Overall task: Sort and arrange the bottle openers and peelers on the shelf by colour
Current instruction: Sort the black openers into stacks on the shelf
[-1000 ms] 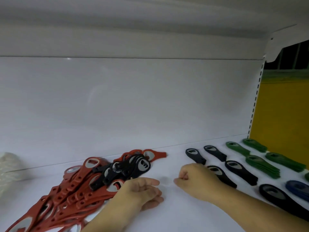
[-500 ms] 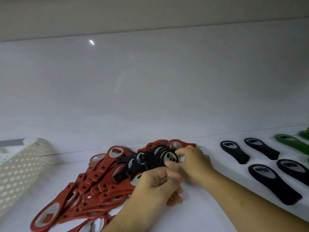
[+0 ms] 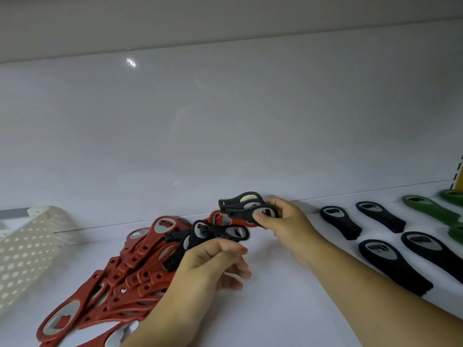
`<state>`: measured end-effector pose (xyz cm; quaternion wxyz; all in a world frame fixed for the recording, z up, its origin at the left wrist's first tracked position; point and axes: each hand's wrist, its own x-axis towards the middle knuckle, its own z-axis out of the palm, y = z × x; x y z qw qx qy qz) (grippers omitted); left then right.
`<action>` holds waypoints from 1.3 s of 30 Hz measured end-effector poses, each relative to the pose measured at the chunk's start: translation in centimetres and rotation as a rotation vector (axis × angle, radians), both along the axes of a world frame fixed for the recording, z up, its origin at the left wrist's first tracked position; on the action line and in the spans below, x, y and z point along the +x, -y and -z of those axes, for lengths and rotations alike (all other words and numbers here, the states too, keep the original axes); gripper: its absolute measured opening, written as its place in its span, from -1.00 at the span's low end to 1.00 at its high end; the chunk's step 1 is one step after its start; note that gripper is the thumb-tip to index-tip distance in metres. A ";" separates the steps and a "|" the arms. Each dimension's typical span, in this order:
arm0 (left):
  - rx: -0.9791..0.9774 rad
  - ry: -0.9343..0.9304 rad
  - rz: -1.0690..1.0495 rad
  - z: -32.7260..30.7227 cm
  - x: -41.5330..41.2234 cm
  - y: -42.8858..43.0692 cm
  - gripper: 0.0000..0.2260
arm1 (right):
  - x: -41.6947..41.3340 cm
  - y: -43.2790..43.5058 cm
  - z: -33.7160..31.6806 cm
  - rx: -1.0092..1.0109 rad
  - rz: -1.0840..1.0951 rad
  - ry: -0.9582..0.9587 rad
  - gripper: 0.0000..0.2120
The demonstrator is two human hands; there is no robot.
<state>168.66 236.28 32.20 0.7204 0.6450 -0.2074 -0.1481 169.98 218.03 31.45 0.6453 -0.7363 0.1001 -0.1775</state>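
My right hand (image 3: 283,222) is shut on a small stack of black bottle openers (image 3: 239,207), lifted just above the shelf near the back wall. My left hand (image 3: 213,265) hovers with fingers loosely curled and apart beside several more black openers (image 3: 208,232) lying on a pile of red openers (image 3: 130,274). To the right, black openers (image 3: 340,222) lie in rows on the white shelf (image 3: 288,309), with green openers (image 3: 431,209) beyond them.
A white perforated basket (image 3: 27,249) stands at the left end of the shelf. The white back wall runs close behind the piles. The shelf's right upright (image 3: 459,171) shows at the far right edge.
My right hand went left to the pile, took hold of some black openers and lifted them. The view swung left, bringing the basket in. My left hand stayed by the pile.
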 end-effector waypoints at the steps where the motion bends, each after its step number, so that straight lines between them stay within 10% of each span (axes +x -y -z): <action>1: -0.026 0.012 -0.040 0.0 0.0 0.0 -0.85 | -0.1 0.1 -0.1 0.033 0.006 0.003 -0.93; 7: -0.165 0.049 -0.259 -0.6 0.5 -0.3 -0.94 | -0.2 0.9 -0.6 0.318 -0.054 -0.017 -0.89; 11: -0.405 -0.289 -0.233 -0.9 0.9 -0.3 -0.75 | -0.9 0.9 -0.9 0.554 -0.322 -0.054 -0.88; 20: -0.029 -0.508 0.102 -0.8 0.1 -0.3 -0.71 | -1.0 -0.7 -0.9 0.151 -0.500 -0.166 -0.88; 26: -0.164 -0.587 0.040 -0.9 0.6 -0.5 -0.65 | -0.4 0.1 -0.4 0.459 -0.379 -0.115 -0.90; 39: -0.095 -0.523 0.118 -1.0 0.0 -0.5 -0.74 | -0.6 -0.3 -0.4 0.277 -0.388 -0.122 -0.93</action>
